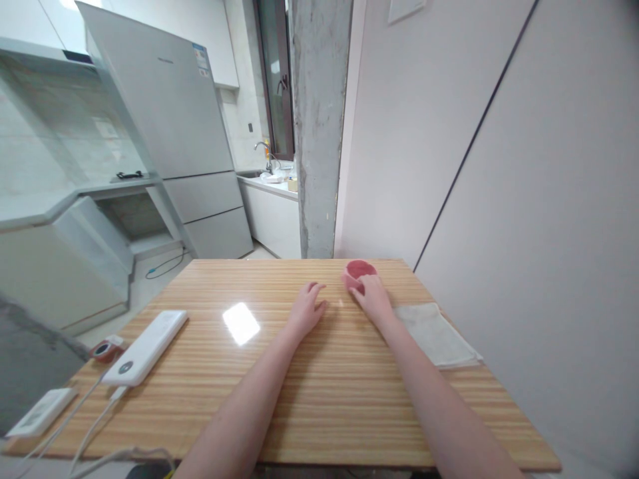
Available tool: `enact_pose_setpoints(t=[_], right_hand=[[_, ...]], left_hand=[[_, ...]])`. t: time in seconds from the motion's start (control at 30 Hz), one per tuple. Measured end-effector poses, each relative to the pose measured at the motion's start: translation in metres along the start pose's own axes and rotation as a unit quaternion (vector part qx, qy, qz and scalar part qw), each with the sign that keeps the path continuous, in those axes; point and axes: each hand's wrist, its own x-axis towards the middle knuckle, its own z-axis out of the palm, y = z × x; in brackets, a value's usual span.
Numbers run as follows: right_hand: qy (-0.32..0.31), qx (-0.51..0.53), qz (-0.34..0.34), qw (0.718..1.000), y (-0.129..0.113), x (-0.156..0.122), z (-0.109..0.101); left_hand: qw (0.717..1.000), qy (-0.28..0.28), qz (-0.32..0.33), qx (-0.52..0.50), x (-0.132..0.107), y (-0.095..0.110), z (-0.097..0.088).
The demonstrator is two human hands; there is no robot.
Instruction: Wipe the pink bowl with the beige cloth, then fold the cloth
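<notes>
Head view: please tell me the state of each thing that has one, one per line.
Red cup: upright, open top, right hand around it.
Right hand: closed on the red cup.
Left hand: open, flat on the table.
Cloth: folded, lying flat.
White power bank: lying flat, cable plugged in.

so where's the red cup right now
In the head view the red cup sits at the table's far edge, right of centre, against the right hand and beyond the folded cloth.

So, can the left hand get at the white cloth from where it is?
Probably not directly: the right hand and its forearm lie between the left hand and the cloth.
</notes>
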Motion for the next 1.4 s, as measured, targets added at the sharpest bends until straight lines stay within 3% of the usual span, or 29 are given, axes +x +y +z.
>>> enact_pose_setpoints(t=[0.07, 0.2, 0.27, 0.33, 0.43, 0.5, 0.57, 0.67, 0.73, 0.8, 1.0, 1.1, 1.17, 1.23, 1.33, 1.4], right_hand=[[-0.027, 0.061, -0.07, 0.995, -0.026, -0.004, 0.012], [-0.064, 0.13, -0.164, 0.976, -0.06, -0.017, 0.027], [-0.053, 0.154, -0.181, 0.97, -0.065, -0.021, 0.027], [-0.005, 0.188, -0.174, 0.967, -0.064, -0.022, 0.025], [0.063, 0.217, -0.129, 0.966, -0.054, -0.021, 0.024], [0.061, 0.214, -0.105, 0.969, -0.047, -0.019, 0.027], [0.04, 0.207, -0.093, 0.973, -0.041, -0.018, 0.032], [0.018, 0.205, -0.086, 0.975, -0.036, -0.017, 0.038], [0.008, 0.209, -0.087, 0.974, -0.035, -0.017, 0.039], [0.004, 0.211, -0.085, 0.974, -0.035, -0.017, 0.039], [-0.01, 0.132, -0.047, 0.99, -0.03, -0.009, 0.025], [-0.035, 0.0, 0.076, 0.996, -0.011, -0.006, 0.004], [-0.072, -0.071, 0.174, 0.98, 0.009, -0.007, -0.013], [-0.142, -0.065, 0.235, 0.959, 0.028, -0.011, -0.027], [-0.204, -0.018, 0.243, 0.948, 0.045, -0.014, -0.039], [-0.209, 0.002, 0.242, 0.947, 0.046, -0.014, -0.039]], left_hand=[[0.999, 0.025, 0.038, 0.018, 0.0, 0.0, -0.007], [0.991, -0.024, 0.127, 0.039, -0.001, -0.003, -0.015], [0.987, -0.037, 0.149, 0.037, 0.0, -0.005, -0.017], [0.989, -0.016, 0.141, 0.032, 0.002, -0.011, -0.022], [0.994, 0.068, 0.065, 0.058, 0.004, -0.028, -0.038], [0.984, 0.139, -0.019, 0.11, 0.002, -0.044, -0.054], [0.956, 0.212, -0.119, 0.163, -0.004, -0.06, -0.072], [0.892, 0.299, -0.256, 0.221, -0.018, -0.079, -0.093], [0.854, 0.333, -0.311, 0.251, -0.027, -0.087, -0.099], [0.836, 0.337, -0.338, 0.27, -0.032, -0.091, -0.1], [0.839, 0.285, -0.357, 0.297, -0.032, -0.091, -0.091], [0.833, 0.27, -0.377, 0.302, -0.031, -0.091, -0.09], [0.832, 0.258, -0.386, 0.305, -0.031, -0.09, -0.091], [0.83, 0.27, -0.381, 0.306, -0.029, -0.085, -0.094], [0.853, 0.316, -0.297, 0.29, -0.019, -0.069, -0.094], [0.897, 0.31, -0.201, 0.242, -0.011, -0.05, -0.086]])
